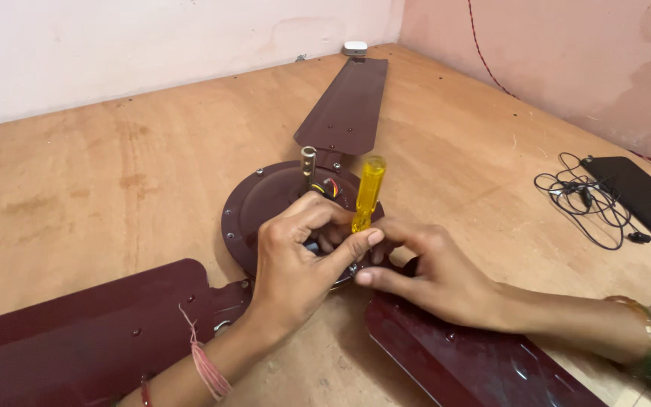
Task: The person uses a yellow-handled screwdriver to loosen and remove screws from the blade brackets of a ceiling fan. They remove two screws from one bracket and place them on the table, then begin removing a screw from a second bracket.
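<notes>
On the bench, at the fan motor (pixel 265 203) near edge, the left hand (pixel 295 264) fingers grip a yellow screwdriver (pixel 368 193) upright; the right hand (pixel 431 271) pinches beside its tip. A screw seems in work; next needs steady turning.

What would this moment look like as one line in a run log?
left hand: steadying upright yellow-handled screwdriver | right hand: fingertips at its tip | under both: round maroon ceiling fan motor housing | surface: wooden table

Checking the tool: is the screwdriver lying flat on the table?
No, the yellow screwdriver stands upright over the fan motor, steadied by the left hand and right hand.
</notes>
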